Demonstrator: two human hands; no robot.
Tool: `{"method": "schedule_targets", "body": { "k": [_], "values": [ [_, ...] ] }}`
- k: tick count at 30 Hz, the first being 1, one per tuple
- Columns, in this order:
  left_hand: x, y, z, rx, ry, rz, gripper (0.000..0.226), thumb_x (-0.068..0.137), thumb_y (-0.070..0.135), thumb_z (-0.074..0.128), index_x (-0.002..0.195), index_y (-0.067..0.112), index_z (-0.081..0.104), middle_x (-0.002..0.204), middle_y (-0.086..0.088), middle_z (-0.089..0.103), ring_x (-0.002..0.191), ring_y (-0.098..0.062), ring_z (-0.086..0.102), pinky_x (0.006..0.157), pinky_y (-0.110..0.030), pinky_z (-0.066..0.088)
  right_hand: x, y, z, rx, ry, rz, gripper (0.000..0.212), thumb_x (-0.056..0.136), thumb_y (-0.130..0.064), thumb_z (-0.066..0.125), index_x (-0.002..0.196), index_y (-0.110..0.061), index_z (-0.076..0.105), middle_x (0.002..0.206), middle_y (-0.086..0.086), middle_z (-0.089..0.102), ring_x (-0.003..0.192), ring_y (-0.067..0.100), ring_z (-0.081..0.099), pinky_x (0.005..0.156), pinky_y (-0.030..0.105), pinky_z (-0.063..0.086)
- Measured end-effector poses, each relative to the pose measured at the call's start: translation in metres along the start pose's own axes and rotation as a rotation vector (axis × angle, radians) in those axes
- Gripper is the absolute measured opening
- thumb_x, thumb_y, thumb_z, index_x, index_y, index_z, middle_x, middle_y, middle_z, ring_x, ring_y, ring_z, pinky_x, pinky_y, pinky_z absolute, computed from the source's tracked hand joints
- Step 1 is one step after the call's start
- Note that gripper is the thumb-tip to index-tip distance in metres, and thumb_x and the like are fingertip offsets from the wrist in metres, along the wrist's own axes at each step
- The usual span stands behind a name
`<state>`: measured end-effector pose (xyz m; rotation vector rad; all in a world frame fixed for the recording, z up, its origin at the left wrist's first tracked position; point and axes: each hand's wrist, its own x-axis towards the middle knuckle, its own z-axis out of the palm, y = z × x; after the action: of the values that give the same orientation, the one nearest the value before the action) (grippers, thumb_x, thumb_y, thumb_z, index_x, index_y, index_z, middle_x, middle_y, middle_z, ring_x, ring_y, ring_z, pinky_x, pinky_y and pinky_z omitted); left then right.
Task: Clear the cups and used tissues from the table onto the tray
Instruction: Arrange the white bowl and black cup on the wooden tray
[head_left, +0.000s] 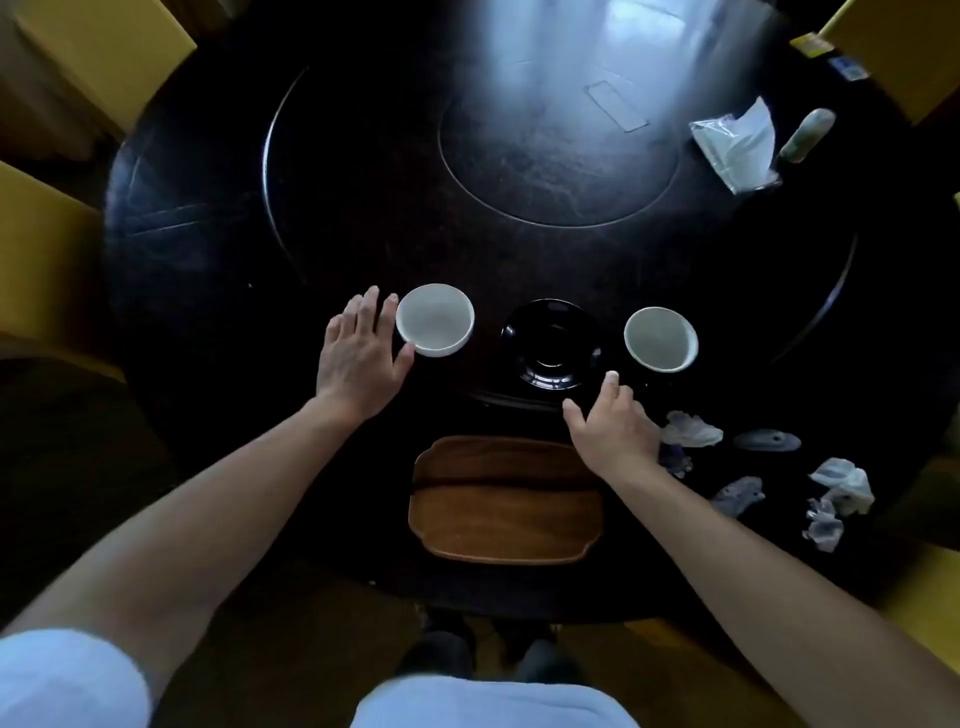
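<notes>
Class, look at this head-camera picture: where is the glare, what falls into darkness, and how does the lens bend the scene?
Head view: window glare washes the far tabletop; the black saucer nearly vanishes against the dark wood; the white cups stand out; wide-angle distortion curves the table's edge and stretches the forearms.

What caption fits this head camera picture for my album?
Left hand reaches the left white cup; right hand nears the black saucer, wooden tray waiting.
</notes>
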<state>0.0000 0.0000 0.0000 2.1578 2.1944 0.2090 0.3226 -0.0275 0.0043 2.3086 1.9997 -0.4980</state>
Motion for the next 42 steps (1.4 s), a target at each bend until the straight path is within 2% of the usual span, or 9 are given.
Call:
{"method": "schedule_targets", "body": {
  "k": [4,9,13,16,18,20,24,36,42],
  "values": [
    [0.019,0.001,0.013,0.015,-0.143,-0.087,0.078,0.103,0.057,0.037,0.162,0.009,0.019,0.167,-0.015,0.023,0.153,-0.033,0.022,0.122,-0.049,0.021,0.015,-0.008,0.007,0.069,-0.063,0.152,0.083,0.099,-0.059,0.041,0.156,-0.003,0.02,0.148,0.018,0.046,0.125,0.038,0.055,0.091,0.046,0.048],
    [0.027,0.004,0.025,-0.182,-0.21,-0.172,0.077,0.103,0.055,0.04,0.161,0.009,0.019,0.149,-0.017,0.046,0.128,-0.037,0.051,0.098,-0.049,0.046,0.028,-0.016,0.015,0.282,-0.095,0.309,0.07,0.095,-0.045,0.052,0.152,-0.009,0.032,0.143,0.016,0.053,0.123,0.041,0.057,0.093,0.046,0.047],
    [0.031,0.003,0.031,-0.496,-0.264,-0.335,0.071,0.101,0.049,0.049,0.161,0.026,0.018,0.125,-0.014,0.066,0.105,-0.035,0.068,0.089,-0.046,0.055,0.041,-0.024,0.012,0.602,-0.106,0.433,0.072,0.085,-0.044,0.05,0.152,-0.02,0.037,0.136,0.011,0.061,0.12,0.036,0.062,0.1,0.047,0.051],
    [0.036,0.006,0.033,-0.888,-0.31,-0.519,0.067,0.099,0.029,0.056,0.159,0.028,0.025,0.097,-0.011,0.074,0.072,-0.022,0.072,0.07,-0.036,0.06,0.053,-0.021,0.025,0.743,-0.088,0.46,0.09,0.069,-0.058,0.046,0.152,-0.024,0.037,0.128,0.009,0.066,0.1,0.032,0.073,0.085,0.051,0.061],
    [0.038,0.009,0.033,-1.08,-0.325,-0.61,0.065,0.098,0.015,0.053,0.157,0.027,0.03,0.089,-0.01,0.074,0.064,-0.018,0.07,0.063,-0.032,0.059,0.054,-0.026,0.025,0.832,-0.076,0.482,0.08,0.08,-0.045,0.056,0.153,-0.019,0.035,0.119,0.009,0.067,0.08,0.025,0.076,0.069,0.043,0.065],
    [0.039,0.011,0.03,-1.192,-0.325,-0.664,0.065,0.095,0.009,0.051,0.155,0.027,0.034,0.089,-0.012,0.074,0.063,-0.017,0.07,0.063,-0.031,0.059,0.054,-0.031,0.021,0.916,-0.054,0.51,0.07,0.09,-0.023,0.062,0.153,-0.017,0.033,0.111,0.009,0.067,0.06,0.018,0.074,0.055,0.033,0.062],
    [0.03,0.013,0.028,-1.254,-0.282,-0.722,0.063,0.093,0.006,0.05,0.152,0.024,0.041,0.095,-0.016,0.074,0.064,-0.017,0.072,0.065,-0.03,0.061,0.058,-0.032,0.023,1.123,-0.037,0.575,0.073,0.091,0.001,0.057,0.156,-0.018,0.029,0.1,0.008,0.067,0.052,0.012,0.069,0.052,0.027,0.058],
    [-0.047,0.015,0.01,-1.415,-0.216,-0.758,0.055,0.096,0.01,0.051,0.149,0.024,0.046,0.079,-0.008,0.076,0.063,-0.023,0.072,0.057,-0.027,0.057,0.008,-0.008,0.019,1.455,-0.134,0.512,0.074,0.092,0.003,0.058,0.156,-0.024,0.032,0.083,0.005,0.061,0.049,0.011,0.048,0.042,0.027,0.038],
    [-0.092,0.015,0.019,-1.373,-0.26,-0.72,0.061,0.102,0.008,0.056,0.156,0.03,0.036,0.101,-0.012,0.076,0.067,-0.023,0.074,0.063,-0.03,0.06,-0.039,0.026,0.033,1.481,-0.199,0.535,0.069,0.094,0.004,0.057,0.153,-0.024,0.036,0.091,0.005,0.06,0.047,0.011,0.047,0.038,0.024,0.035]
  ]
}}
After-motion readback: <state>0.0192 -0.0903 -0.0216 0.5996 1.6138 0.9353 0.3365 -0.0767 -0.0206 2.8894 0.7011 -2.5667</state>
